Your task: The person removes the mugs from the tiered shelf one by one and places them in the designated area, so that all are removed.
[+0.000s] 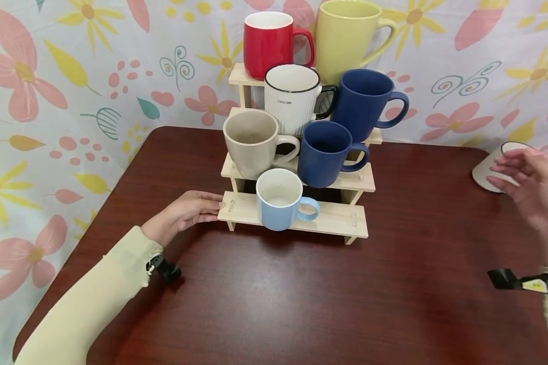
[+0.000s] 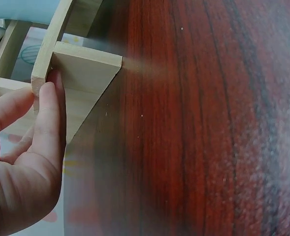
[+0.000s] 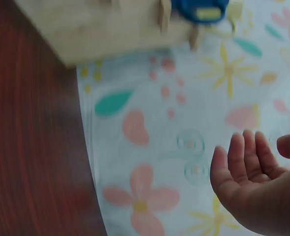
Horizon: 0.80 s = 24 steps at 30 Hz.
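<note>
My left hand (image 1: 193, 209) pinches the left end of the lowest board of a wooden stepped rack (image 1: 333, 218). In the left wrist view, thumb and fingers of that hand (image 2: 31, 152) grip the board's end. A light blue mug (image 1: 278, 208) stands on this board. At the far right, my right hand (image 1: 536, 187) has loosely bent fingers and holds nothing, blurred in front of a white cup with a dark rim (image 1: 484, 170), which it partly covers. Whether they touch cannot be told. In the right wrist view, the right hand (image 3: 255, 182) appears with fingers apart from anything.
Higher steps hold a beige mug (image 1: 251, 144), a small navy mug (image 1: 324, 159), a white black-rimmed mug (image 1: 287, 101), a larger navy mug (image 1: 363, 101), a red mug (image 1: 267, 48) and a yellow mug (image 1: 344, 43). A flowered cloth (image 1: 132, 76) hangs behind the dark wooden table (image 1: 274, 304).
</note>
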Available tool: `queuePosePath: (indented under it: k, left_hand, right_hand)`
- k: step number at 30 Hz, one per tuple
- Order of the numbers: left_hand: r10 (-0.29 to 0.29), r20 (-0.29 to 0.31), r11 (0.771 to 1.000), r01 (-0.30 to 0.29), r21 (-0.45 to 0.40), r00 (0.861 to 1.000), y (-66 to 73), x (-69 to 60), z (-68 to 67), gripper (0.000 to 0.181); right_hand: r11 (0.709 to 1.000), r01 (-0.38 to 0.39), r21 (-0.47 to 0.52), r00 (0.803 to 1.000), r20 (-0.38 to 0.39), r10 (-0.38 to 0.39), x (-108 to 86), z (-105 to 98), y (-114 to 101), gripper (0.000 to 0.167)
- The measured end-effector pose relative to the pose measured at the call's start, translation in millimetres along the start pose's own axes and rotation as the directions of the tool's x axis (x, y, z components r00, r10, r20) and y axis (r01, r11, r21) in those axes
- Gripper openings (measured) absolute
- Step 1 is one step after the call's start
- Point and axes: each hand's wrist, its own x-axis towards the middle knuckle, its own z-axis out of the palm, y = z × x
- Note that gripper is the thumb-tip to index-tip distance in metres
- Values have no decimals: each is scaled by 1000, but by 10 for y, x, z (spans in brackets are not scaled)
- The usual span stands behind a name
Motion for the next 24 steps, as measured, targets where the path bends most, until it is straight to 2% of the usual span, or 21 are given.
queuePosePath:
  k: [1, 2, 5, 6, 10, 12, 13, 16, 19, 21, 24]
  left_hand:
    - [1, 0, 1000, -1, 4, 1000, 4, 0, 3, 57]
    - [2, 1, 1000, -2, 9, 1000, 6, 0, 5, 57]
    - [-2, 2, 1000, 2, 12, 1000, -2, 9, 12, 57]
    - [-3, 0, 1000, 3, 12, 1000, -5, 9, 12, 57]
    - [-5, -8, 1000, 5, 6, 1000, -13, -7, 8, 57]
    - [-3, -7, 1000, 3, 3, 1000, -14, -16, 9, 57]
    - [-3, -5, 1000, 3, 0, 1000, -13, -21, 10, 58]
    - [-6, -6, 1000, 6, -4, 1000, -14, -18, 11, 58]
    - [-7, -9, 1000, 7, -6, 1000, -8, -20, 7, 57]
    - [-6, -11, 1000, 6, -8, 1000, -6, -14, 4, 57]
    - [-7, -8, 1000, 7, -7, 1000, -8, -5, 0, 57]
  right_hand:
    - [1000, -4, -14, 1000, 29, 4, -32, 63, 32, 40]
    - [1000, -17, 23, 997, 74, 15, -51, 107, 71, 43]
    - [999, -37, -8, 983, 178, 38, -137, 293, 199, 44]
    - [999, -34, -41, 975, 219, 42, -160, 358, 255, 44]
    - [991, 4, -131, 922, 385, 47, -232, 636, 526, 45]
    - [984, 27, -177, 907, 418, 51, -267, 786, 662, 44]
    - [980, 33, -197, 904, 424, 55, -283, 860, 726, 43]
    - [958, 29, -284, 918, 388, 87, -328, 1065, 903, 37]
    - [916, -29, -400, 932, 320, 170, -352, 1226, 1049, 30]
    - [868, -77, -491, 932, 273, 237, -359, 1312, 1134, 26]
    - [769, -119, -628, 921, 218, 321, -371, 1428, 1250, 21]
